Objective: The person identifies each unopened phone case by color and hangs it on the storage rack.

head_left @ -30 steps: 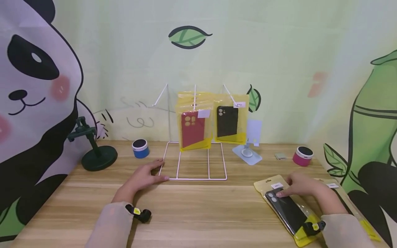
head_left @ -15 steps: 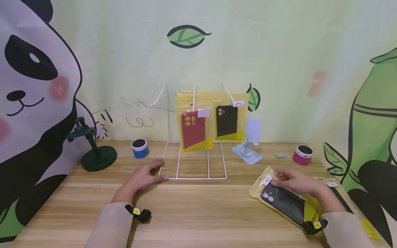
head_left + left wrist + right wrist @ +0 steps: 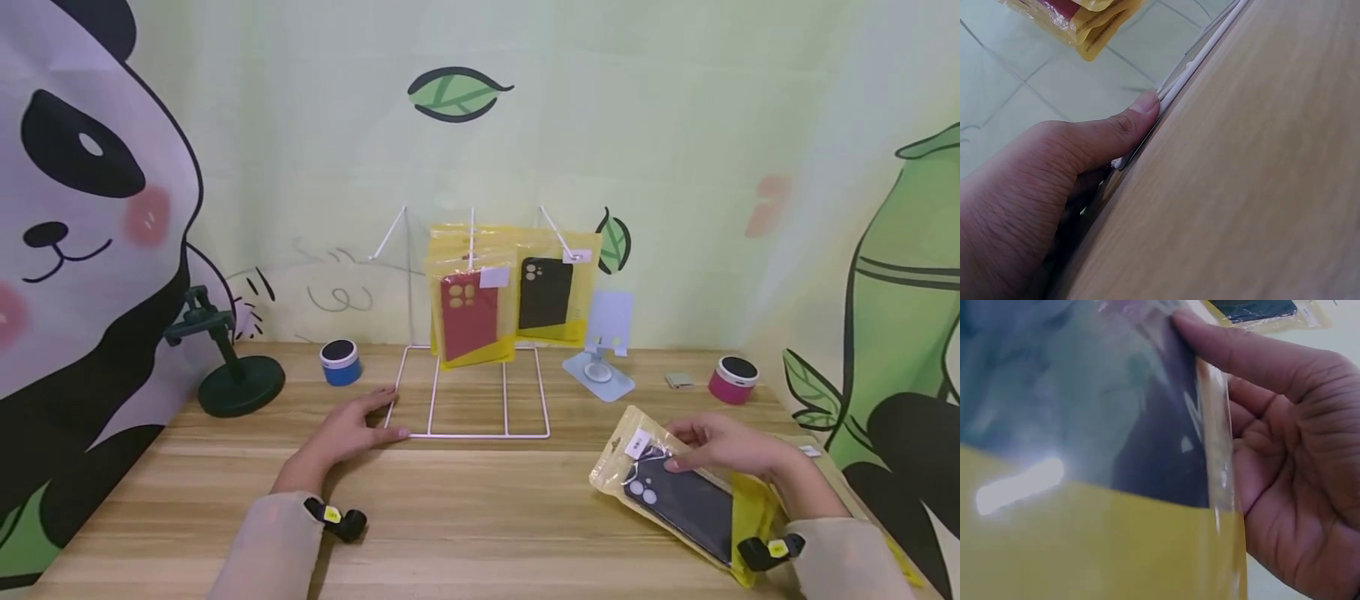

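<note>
Two-handed: with right grip (image 3: 723,443), pinching a clear-and-yellow plastic packet (image 3: 675,498) containing a dark phone case (image 3: 693,510), four o'clock from white wire rack (image 3: 472,436); with left grip (image 3: 348,427) spread, touching rack's eight-o'clock corner.

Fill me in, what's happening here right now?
A person's right hand grips a yellow packet with a dark phone case. The left hand touches the left side of a white wire rack. A red-case packet hangs from its middle prong, a black-case packet from its right prong.
</note>
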The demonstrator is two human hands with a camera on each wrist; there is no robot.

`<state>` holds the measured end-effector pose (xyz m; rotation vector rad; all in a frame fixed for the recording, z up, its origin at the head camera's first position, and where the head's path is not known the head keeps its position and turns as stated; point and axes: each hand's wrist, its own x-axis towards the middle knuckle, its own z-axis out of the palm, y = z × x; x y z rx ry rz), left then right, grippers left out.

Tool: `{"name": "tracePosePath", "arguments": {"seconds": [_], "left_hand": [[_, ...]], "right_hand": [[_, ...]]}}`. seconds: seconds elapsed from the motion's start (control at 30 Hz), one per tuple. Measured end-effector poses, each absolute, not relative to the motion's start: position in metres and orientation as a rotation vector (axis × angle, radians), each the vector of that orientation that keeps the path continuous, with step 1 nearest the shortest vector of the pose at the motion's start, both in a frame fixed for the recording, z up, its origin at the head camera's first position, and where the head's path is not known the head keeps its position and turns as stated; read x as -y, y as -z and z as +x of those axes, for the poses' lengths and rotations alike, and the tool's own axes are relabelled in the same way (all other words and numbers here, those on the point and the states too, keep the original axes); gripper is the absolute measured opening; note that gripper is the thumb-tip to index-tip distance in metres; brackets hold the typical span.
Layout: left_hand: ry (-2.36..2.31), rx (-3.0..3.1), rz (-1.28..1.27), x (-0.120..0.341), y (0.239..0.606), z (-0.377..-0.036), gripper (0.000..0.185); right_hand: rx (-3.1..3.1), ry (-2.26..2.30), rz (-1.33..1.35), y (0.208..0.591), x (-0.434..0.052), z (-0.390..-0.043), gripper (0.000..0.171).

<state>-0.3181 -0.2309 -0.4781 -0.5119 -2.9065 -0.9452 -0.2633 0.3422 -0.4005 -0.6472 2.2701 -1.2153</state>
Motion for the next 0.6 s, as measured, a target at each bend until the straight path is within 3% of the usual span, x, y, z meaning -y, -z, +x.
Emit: {"name": "tracePosePath", "arguments": {"seconds": [0.3, 0.6], "left_hand": [[0.942, 2.920, -0.506, 0.230, 0.476, -0.319, 0.089], [0.946, 2.925, -0.486, 0.229, 0.478, -0.318, 0.090]], "right_hand": [[-2.590, 1.495, -0.526, 0.381, -0.328, -0.256, 0.049], [-2.611, 1.815, -0.564, 0.343, -0.289, -0.239, 0.039]]}}
